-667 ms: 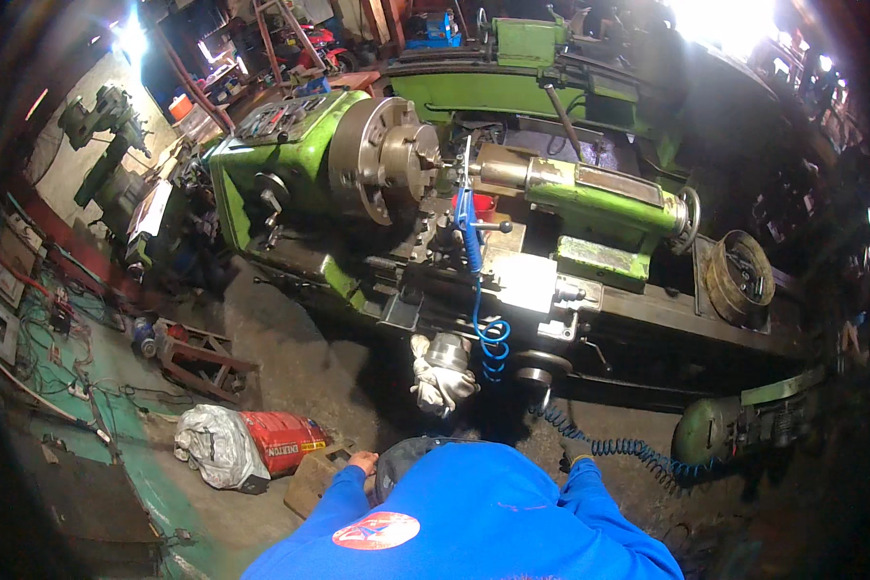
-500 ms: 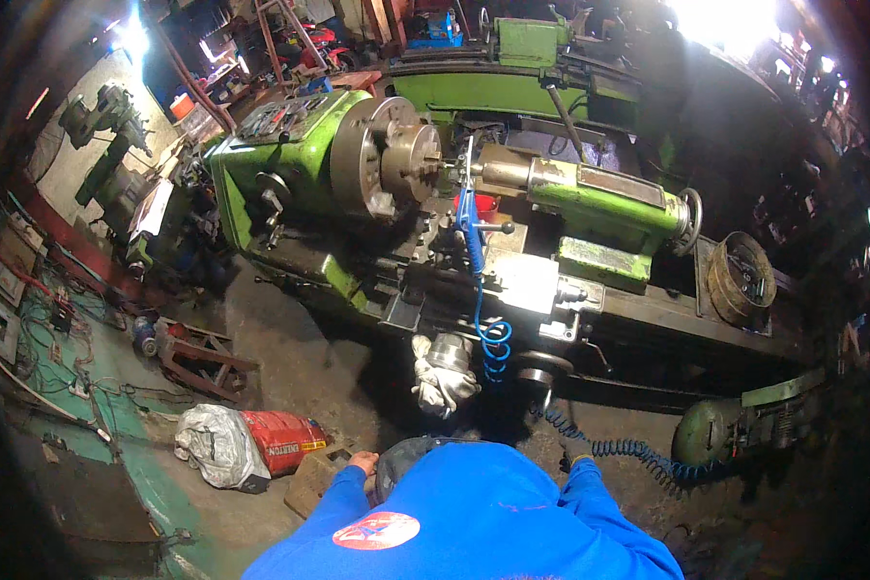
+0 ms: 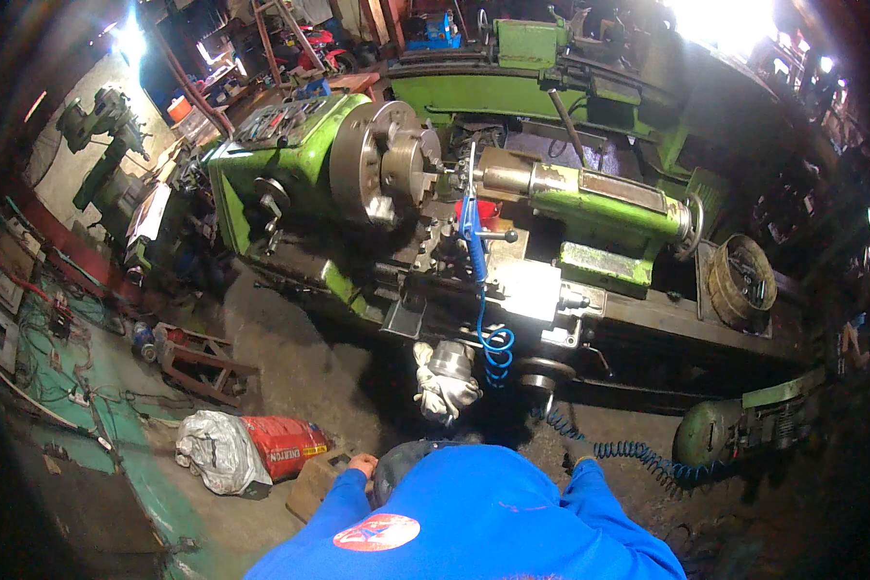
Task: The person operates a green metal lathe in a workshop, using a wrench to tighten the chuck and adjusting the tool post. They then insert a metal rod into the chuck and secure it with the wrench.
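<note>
The steel chuck (image 3: pixel 404 166) has turned; a coiled blue hose (image 3: pixel 617 449) lies near the right hand (image 3: pixel 577 457), a brownish block (image 3: pixel 309 486) beside the left hand (image 3: pixel 363 465); can't tell either grip.

Right hand (image 3: pixel 576 462) indistinct, blue long-sleeved top (image 3: pixel 493 512) cut off below, tools (image 3: pixel 278 122) on lathe headstock (image 3: pixel 309 155) too small to tell

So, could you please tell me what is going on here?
Someone in a blue top is in front of a green lathe. The left hand is low beside a brown box, and the right hand is near a coiled hose; I cannot tell whether either holds anything. The blue air gun is upright near the chuck, with neither hand on it. A pale cloth is against a round metal part at the lathe's front.
</note>
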A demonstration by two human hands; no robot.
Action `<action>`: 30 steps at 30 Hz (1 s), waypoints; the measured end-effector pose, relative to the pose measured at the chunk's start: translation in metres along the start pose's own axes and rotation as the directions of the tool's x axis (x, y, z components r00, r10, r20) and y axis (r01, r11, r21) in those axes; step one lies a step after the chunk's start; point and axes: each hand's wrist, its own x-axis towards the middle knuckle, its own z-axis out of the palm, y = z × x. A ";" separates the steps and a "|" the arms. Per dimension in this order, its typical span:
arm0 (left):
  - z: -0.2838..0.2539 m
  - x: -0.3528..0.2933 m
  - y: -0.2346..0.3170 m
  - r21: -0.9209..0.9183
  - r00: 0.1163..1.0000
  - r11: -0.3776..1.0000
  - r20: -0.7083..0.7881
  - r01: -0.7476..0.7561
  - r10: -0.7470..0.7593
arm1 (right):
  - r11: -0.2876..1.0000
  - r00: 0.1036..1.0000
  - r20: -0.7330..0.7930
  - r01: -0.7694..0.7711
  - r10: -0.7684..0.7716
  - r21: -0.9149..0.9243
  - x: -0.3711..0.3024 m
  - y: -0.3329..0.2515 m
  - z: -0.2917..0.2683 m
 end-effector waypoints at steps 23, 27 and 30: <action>-0.091 0.197 0.064 0.126 0.879 0.957 0.442 -0.260 0.181 | 0.991 0.994 -0.107 0.022 -0.036 -0.133 -0.086 -0.124 0.000; -0.101 0.244 0.120 0.302 0.898 0.937 0.438 -0.176 0.027 | 0.911 0.950 -0.124 -0.230 0.287 0.343 -0.126 -0.191 0.018; -0.107 0.272 0.140 0.197 0.937 0.972 0.345 -0.126 0.051 | 0.922 0.954 -0.085 -0.252 0.288 0.294 -0.158 -0.235 0.027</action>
